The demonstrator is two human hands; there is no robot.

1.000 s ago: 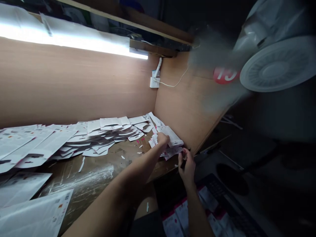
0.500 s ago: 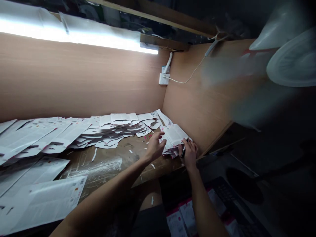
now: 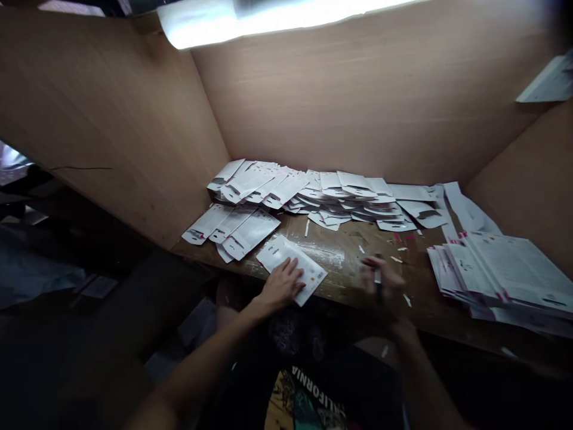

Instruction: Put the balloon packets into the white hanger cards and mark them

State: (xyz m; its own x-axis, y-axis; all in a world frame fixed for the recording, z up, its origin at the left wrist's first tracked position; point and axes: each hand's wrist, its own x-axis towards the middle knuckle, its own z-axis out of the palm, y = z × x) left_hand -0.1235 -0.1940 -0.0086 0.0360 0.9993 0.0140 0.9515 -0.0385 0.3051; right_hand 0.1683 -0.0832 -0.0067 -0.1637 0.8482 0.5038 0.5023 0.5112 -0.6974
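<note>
My left hand (image 3: 283, 283) lies on top of a white flat printed packet (image 3: 308, 267) at the front edge of the table. Its fingers are spread and slightly bent on the packet's face, thumb on top too. The packet has a hang slot near its far left end. My right hand (image 3: 384, 278) is blurred by motion above the table, right of that packet. Its fingers are closed round a slim black pen-like tool (image 3: 378, 285), whose exact kind I cannot make out. A few similar packets (image 3: 250, 233) lie overlapped left of my left hand.
Overlapping rows of white packets (image 3: 331, 191) run along the back panel. At the right stands a stack of packets (image 3: 514, 269) with pink edges. White and pink paper scraps (image 3: 396, 259) dot the brown tabletop (image 3: 331, 239). Wooden panels (image 3: 147, 119) enclose the table; a lamp (image 3: 268, 18) hangs above.
The view has swung left. Both hands have left the stack at the right; my left hand now rests on a single packet, and my right hand has moved left, still holding the black tool.
</note>
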